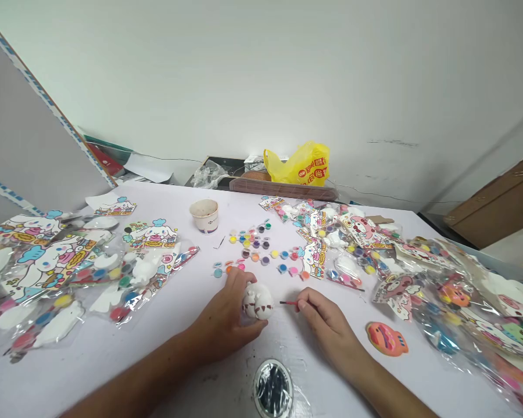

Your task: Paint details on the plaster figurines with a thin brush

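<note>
My left hand (pixel 233 313) is closed around a small white plaster figurine (pixel 258 301) at the middle of the table. Dark brownish-red marks run across the figurine's front. Just to its right, my right hand (pixel 320 316) pinches a thin red-handled paintbrush (pixel 293 303). The brush's dark tip points left at the figurine, with a small gap between them. Beyond my hands lie strips of small paint pots (pixel 255 255) in several colours. A paper cup (pixel 204 215) with a stained inside stands behind them, with another thin brush (pixel 220 242) lying near it.
Clear packets with white figures and paint pots cover the left (pixel 108 261) and right (pixel 457 313) sides. A painted orange-pink piece (pixel 386 339) lies right of my right hand. A round dark disc (pixel 273 388) sits near me. A yellow plastic bag (pixel 300 165) is at the back wall.
</note>
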Motion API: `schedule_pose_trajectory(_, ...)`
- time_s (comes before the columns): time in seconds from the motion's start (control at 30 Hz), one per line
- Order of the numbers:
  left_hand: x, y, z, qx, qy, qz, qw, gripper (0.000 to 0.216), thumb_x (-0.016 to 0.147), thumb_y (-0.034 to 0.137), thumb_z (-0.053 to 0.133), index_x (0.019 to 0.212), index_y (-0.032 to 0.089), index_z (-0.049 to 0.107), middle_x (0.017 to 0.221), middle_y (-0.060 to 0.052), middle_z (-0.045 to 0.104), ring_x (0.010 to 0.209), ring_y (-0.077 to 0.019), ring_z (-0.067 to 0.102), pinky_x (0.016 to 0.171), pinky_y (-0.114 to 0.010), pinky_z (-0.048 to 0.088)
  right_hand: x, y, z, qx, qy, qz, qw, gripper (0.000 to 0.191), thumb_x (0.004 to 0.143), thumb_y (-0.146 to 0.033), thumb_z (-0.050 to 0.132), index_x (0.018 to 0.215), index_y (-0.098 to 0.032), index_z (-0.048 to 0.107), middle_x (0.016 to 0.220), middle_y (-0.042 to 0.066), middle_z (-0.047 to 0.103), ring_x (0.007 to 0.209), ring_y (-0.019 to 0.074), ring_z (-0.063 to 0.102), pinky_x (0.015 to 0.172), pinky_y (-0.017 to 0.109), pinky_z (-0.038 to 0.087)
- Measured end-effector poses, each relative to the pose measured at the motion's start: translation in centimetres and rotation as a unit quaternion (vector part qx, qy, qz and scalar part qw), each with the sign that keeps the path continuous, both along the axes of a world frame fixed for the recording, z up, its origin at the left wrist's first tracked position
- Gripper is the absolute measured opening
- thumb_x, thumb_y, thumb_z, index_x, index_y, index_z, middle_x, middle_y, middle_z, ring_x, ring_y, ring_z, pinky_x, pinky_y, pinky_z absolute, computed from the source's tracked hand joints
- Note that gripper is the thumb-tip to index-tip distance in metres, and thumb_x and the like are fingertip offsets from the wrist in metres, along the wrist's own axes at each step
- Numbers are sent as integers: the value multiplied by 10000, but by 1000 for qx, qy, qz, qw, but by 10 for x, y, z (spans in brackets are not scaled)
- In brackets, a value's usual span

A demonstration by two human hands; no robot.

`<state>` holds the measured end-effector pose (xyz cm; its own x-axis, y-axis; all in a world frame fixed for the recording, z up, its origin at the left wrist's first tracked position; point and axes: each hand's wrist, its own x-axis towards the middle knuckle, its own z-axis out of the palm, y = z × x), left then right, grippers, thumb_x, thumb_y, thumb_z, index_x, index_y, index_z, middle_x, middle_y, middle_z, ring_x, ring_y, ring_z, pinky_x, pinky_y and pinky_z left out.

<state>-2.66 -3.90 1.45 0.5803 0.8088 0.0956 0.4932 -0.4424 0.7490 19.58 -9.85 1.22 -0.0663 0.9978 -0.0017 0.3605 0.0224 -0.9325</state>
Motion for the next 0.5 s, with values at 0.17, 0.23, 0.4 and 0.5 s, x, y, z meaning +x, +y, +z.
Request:
schedule_pose_trajectory(0.17,1,1,-1,15,2,2,1000,453,749,232,631,1110,220,357,1038,-50,407,791,-193,467,661,-334,429,-3,1,1,33,-53,18,998,330,986,-436,403,760,-212,492,699,-17,444,647,159,415,588,265,328)
schedule_pose_trajectory(0.23,2,2,-1,18,0,-1,1000,446,750,240,627,1105,218,359,1032,-51,412,786,-193,470,657,-334,429,-4,1,0,38,-64,21,997,321,990,-423,403,771,-212,505,706,-14,455,646,158,423,588,267,334)
schedule_pose_trajectory(0.4,1,0,-2,13,7,-2,1000,444,748,255,627,1102,225,362,1023,-41,418,750,-178,475,634,-319,428,-5,0,-1,40,-77,28,996,297,993,-398,410,791,-212,524,711,-14,468,646,156,433,587,267,337)
schedule_pose_trajectory(0.5,1,-1,-1,8,13,-4,1000,441,748,253,626,1101,231,363,1015,-32,415,747,-176,479,631,-316,428,-4,0,-1,41,-83,32,995,280,987,-387,424,800,-211,538,713,-15,471,641,154,429,583,266,332)
